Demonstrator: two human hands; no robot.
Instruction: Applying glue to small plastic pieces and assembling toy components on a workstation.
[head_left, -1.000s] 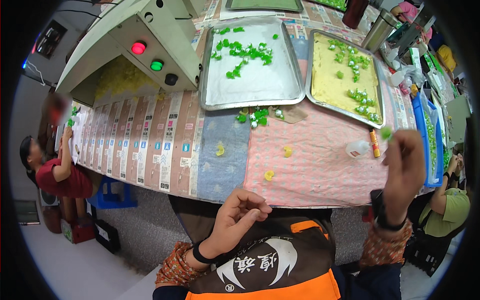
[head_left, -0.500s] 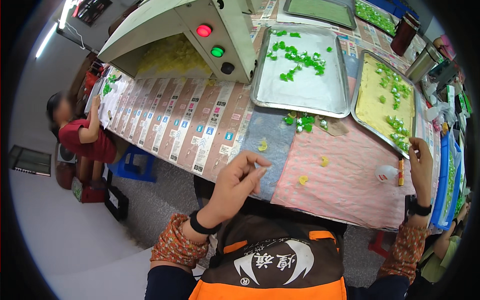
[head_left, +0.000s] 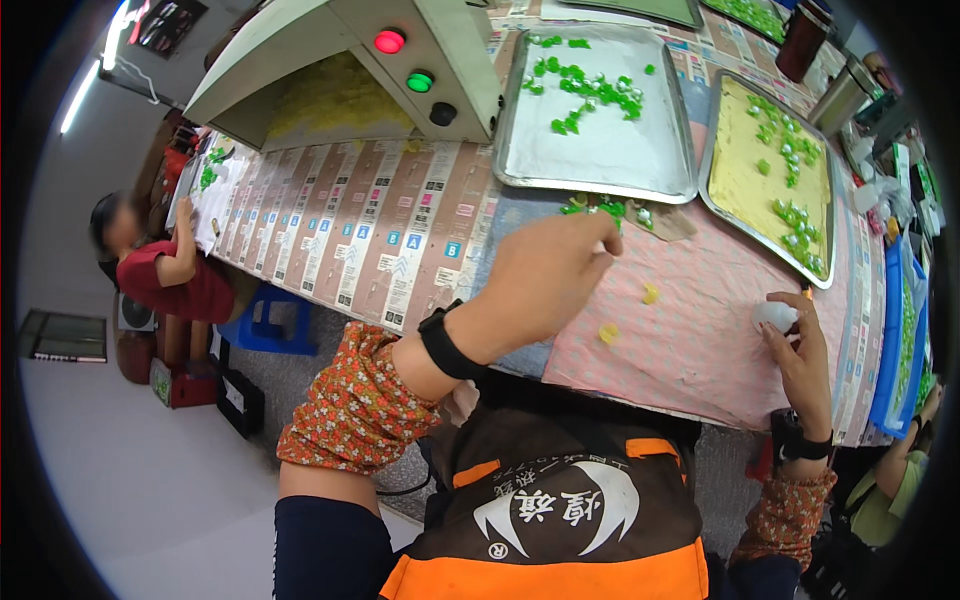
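My left hand (head_left: 548,280) reaches over the cloth just below a small cluster of green pieces with white beads (head_left: 640,213). Its fingers are closed together, and a tiny pale bit shows at the fingertips, too small to name. At the right, my right hand (head_left: 803,365) has its thumb and fingers around a small white plastic bottle (head_left: 771,317). Two yellow petal-like pieces, one (head_left: 608,333) nearer me and one (head_left: 651,293) farther off, lie on the pink cloth (head_left: 680,360) between my hands.
Metal trays, one white-lined (head_left: 600,150) and one yellow-lined (head_left: 735,180), hold green pieces. A beige machine (head_left: 465,75) with lit red and green buttons stands at left. Blue bins (head_left: 893,345) line the right edge. A person in red (head_left: 172,280) sits far left.
My left hand has moved right and forward, toward the green cluster. My right hand has come down from the yellow-lined tray's near corner and taken hold of the white bottle.
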